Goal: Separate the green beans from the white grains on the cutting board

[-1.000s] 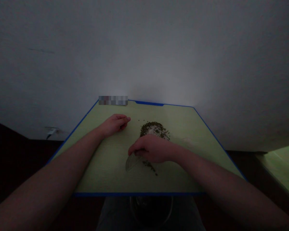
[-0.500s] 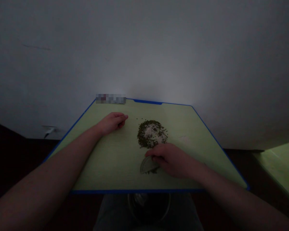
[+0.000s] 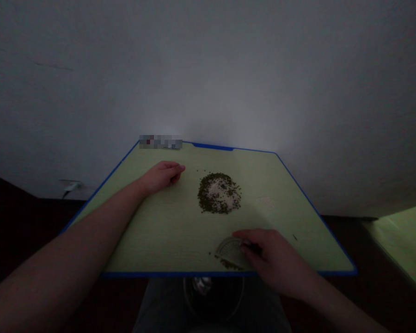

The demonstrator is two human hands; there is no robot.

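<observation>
My right hand [image 3: 272, 256] grips a clear half-round protractor [image 3: 229, 249] near the table's front edge. Along the protractor's straight lower side lies a short row of small green beans [image 3: 230, 264], close to the blue rim. Left of the table's middle rests my left hand [image 3: 162, 176], its fingers curled in and nothing visible in them. Between and beyond the hands sits a round pile [image 3: 219, 193] of green beans mixed with pale rice-like grains. A few single beans lie at the pile's far left side.
The pale table [image 3: 152, 245] has a blue edge and stands against a grey wall. A small patch of pale grains [image 3: 265, 200] lies right of the pile. Below the front edge, a round bin [image 3: 215, 298] stands between my legs. A blurred-out flat object [image 3: 160, 142] lies at the far left corner.
My right hand has drawn the protractor away from the pile, toward the front edge and slightly right, with beans along its straight side. My left hand has stayed put.
</observation>
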